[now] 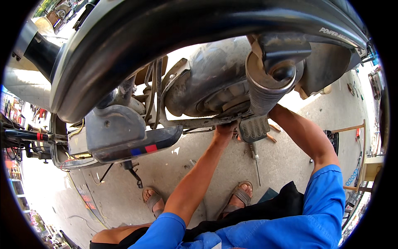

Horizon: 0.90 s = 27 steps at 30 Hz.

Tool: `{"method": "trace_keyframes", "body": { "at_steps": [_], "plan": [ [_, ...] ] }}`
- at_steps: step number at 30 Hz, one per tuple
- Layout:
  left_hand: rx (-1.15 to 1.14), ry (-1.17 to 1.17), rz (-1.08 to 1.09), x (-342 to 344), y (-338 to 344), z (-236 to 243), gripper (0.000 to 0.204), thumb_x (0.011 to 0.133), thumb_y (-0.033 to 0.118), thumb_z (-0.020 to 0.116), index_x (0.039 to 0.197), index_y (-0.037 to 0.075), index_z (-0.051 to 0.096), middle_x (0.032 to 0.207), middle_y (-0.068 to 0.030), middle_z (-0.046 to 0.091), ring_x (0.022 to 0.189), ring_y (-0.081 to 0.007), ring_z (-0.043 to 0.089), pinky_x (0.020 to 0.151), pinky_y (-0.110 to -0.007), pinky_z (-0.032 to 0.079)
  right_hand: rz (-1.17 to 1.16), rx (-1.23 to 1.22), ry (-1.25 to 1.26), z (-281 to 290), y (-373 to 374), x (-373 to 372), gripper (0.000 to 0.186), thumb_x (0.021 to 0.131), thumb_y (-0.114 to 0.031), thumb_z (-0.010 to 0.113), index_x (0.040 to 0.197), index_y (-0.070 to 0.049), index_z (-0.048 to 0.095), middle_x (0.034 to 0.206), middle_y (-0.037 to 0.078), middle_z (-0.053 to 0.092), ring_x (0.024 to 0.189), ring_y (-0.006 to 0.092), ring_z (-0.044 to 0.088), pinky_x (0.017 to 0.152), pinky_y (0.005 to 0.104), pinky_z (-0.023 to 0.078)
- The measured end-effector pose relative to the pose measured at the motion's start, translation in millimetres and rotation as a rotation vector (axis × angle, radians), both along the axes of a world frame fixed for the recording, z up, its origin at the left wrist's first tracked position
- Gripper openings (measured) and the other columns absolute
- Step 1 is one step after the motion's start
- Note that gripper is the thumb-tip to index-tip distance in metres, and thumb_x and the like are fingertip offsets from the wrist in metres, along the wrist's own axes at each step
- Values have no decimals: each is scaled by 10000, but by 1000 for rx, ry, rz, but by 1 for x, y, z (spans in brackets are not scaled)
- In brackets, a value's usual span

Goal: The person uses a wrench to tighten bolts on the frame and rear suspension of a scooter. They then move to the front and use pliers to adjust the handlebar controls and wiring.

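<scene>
A dusty two-wheeler fills the upper view, with a long black seat [186, 20], a rear wheel [215, 97], a shock absorber [261, 97] and a perforated footrest [254, 129]. My left hand [226, 129] reaches under the metal frame bar [195, 122], just left of the footrest, its fingers mostly hidden. My right hand [275, 111] reaches behind the shock absorber on the wheel's right side; its fingers are out of sight. What either hand holds cannot be made out.
On the concrete floor [290, 178] below the footrest lie orange-handled tools [271, 138] and a long thin rod [258, 170]. My sandalled feet stand below the vehicle. At right are a black case [331, 139], a wooden frame [348, 128] and a blue coiled hose [352, 176].
</scene>
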<state>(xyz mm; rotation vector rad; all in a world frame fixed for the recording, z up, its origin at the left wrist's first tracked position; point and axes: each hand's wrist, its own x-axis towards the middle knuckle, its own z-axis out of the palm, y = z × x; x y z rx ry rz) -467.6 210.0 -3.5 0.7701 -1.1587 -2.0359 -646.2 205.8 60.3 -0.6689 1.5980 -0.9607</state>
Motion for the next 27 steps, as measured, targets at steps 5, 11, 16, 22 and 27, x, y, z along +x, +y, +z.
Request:
{"method": "trace_keyframes", "body": {
  "at_steps": [5,11,16,22,27],
  "plan": [
    [-39,-10,-14,3,-3,0,452,891,66,604,1324,5,485,1310,-79,533,1198,-192,485,1024,-313,363,1,-4,-10,0,-2,0,257,924,-118,581,1129,26,636,1024,124,684,891,202,648,796,325,518],
    [-68,33,-11,2,-3,-4,456,890,72,606,1325,10,486,1318,-79,530,1208,-193,479,1033,-317,356,0,-3,-9,0,-2,0,257,925,-118,580,1130,25,635,1026,124,683,895,203,648,799,326,518],
    [-71,-22,-40,3,-3,-7,466,890,73,605,1335,12,477,1327,-78,528,1214,-193,478,1041,-315,347,3,-2,-6,1,-1,-1,257,925,-118,578,1131,25,634,1027,124,682,899,203,648,802,327,517],
    [-19,22,10,1,-3,-9,437,864,50,605,1287,15,504,1268,-70,556,1157,-190,507,1001,-309,378,5,-11,-14,4,-3,-2,257,926,-119,577,1133,24,633,1029,125,681,903,204,647,805,328,517],
    [-36,61,105,-2,-3,-10,371,801,34,633,1168,18,581,1152,-65,621,1056,-198,569,929,-305,447,13,-12,-21,5,-4,-1,257,927,-119,575,1134,24,632,1031,125,681,906,205,647,807,328,517]
  ]
}}
